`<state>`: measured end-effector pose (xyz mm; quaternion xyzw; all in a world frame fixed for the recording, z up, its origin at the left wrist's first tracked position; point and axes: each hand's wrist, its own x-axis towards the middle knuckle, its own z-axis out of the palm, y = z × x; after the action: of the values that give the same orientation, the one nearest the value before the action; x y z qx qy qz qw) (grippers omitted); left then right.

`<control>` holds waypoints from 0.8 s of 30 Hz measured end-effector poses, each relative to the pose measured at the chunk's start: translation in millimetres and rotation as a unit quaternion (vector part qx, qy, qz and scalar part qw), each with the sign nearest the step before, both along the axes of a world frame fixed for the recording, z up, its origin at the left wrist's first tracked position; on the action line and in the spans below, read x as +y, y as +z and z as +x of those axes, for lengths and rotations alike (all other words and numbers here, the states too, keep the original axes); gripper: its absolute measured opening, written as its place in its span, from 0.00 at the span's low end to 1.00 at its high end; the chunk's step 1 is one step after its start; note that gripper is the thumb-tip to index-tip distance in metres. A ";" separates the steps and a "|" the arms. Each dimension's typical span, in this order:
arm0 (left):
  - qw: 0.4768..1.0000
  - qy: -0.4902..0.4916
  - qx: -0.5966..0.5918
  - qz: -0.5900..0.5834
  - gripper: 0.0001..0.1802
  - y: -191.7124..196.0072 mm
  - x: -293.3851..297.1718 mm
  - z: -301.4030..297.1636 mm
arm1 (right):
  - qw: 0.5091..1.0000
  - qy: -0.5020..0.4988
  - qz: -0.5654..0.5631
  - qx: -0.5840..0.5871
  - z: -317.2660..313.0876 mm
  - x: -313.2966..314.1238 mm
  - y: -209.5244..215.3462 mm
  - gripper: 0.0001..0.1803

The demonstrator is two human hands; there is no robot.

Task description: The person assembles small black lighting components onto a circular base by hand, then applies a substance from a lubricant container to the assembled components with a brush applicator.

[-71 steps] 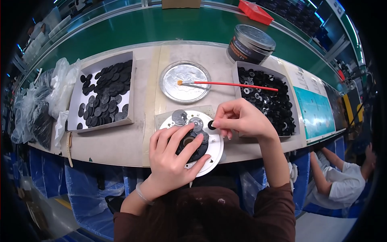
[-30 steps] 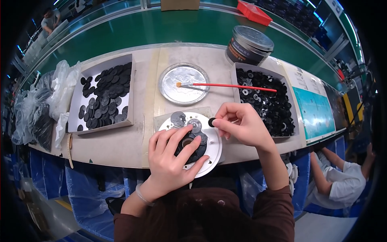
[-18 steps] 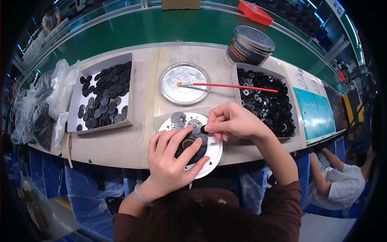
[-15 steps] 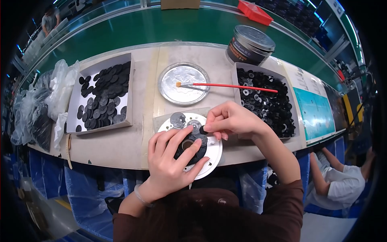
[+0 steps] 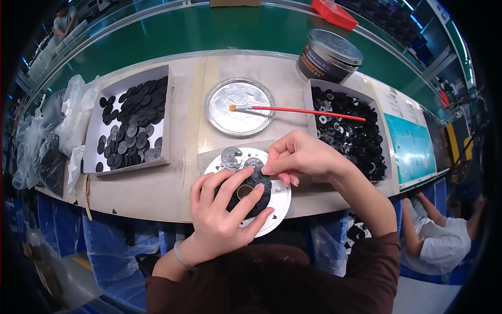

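Note:
A white round plate (image 5: 283,204) lies at the table's near edge, bearing a black ring-shaped part with a round central hole (image 5: 244,191) and several dark gears. My left hand (image 5: 222,212) spreads its fingers over this assembly, fingertips resting on the black part and a gear, thumb toward the plate's near side. From the right, my right hand (image 5: 300,157) pinches thumb and forefinger at the edge of a small dark gear (image 5: 258,180) beside the hole. The fingertips partly hide that gear. Another grey gear (image 5: 231,157) sits at the plate's far left.
A box of black discs (image 5: 170,120) stands left, beside plastic bags (image 5: 78,115). On the right is a box of small black parts (image 5: 308,99), with a tin (image 5: 329,57) behind. A red-handled brush (image 5: 314,112) spans from a round metal lid (image 5: 212,120) to that box. A person (image 5: 439,235) sits right.
My right fingertips have brought the small dark disc-like gear down onto the assembly; its dark edge no longer stands out between them. My left hand stays nearly in place. The view has shifted slightly.

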<state>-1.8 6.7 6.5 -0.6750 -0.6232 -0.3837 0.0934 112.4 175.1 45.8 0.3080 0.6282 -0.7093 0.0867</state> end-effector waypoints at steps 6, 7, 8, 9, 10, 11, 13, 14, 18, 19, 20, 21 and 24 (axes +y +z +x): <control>1.000 0.001 -0.001 0.000 0.17 -0.2 0.1 0.4 | 0.998 0.019 0.055 -0.024 -5.2 -3.2 8.4 0.08; 1.000 0.000 -0.003 0.000 0.17 -0.5 0.2 0.2 | 0.998 0.018 0.055 -0.024 -5.1 -4.2 9.3 0.08; 1.000 0.001 -0.004 -0.001 0.17 -0.8 0.5 0.7 | 0.997 0.020 0.075 -0.027 -4.5 -5.3 9.5 0.08; 1.000 0.002 -0.002 -0.002 0.17 -0.7 0.9 1.1 | 0.995 0.021 0.095 -0.030 -4.0 -5.9 10.2 0.09; 1.000 0.004 -0.001 -0.002 0.17 -1.1 1.3 1.5 | 0.995 0.022 0.094 -0.031 -5.0 -6.7 12.4 0.09; 1.000 0.003 0.000 -0.002 0.17 -0.6 0.9 1.2 | 0.992 0.034 0.111 -0.041 -6.9 -9.2 16.4 0.11; 1.000 0.002 -0.002 0.000 0.17 0.1 0.0 0.5 | 0.989 0.046 0.128 -0.051 -8.2 -9.7 17.1 0.12; 1.000 0.000 -0.002 0.001 0.17 0.0 0.2 0.4 | 0.991 0.054 0.107 -0.053 -8.8 -7.1 13.4 0.13; 1.000 0.001 -0.003 0.003 0.17 -0.5 0.5 0.9 | 0.989 0.068 0.116 -0.060 -7.6 -4.4 14.2 0.16; 1.000 0.000 -0.003 0.005 0.16 -0.6 0.4 1.1 | 0.989 0.068 0.116 -0.060 -7.9 -4.0 12.9 0.16; 1.000 -0.001 -0.002 0.006 0.16 -0.4 0.9 1.6 | 0.989 0.070 0.119 -0.055 -7.9 -3.1 10.5 0.16; 1.000 0.000 0.000 0.004 0.16 -0.1 1.2 2.1 | 0.989 0.072 0.121 -0.051 -7.8 -3.0 9.6 0.17; 1.000 0.001 0.006 0.009 0.15 -1.3 1.4 1.1 | 0.974 0.112 0.178 -0.080 -15.1 -13.3 22.2 0.17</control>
<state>-0.7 8.1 5.3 -0.6757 -0.6201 -0.3849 0.1038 97.3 161.7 68.0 0.3020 0.7661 -0.5444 0.1595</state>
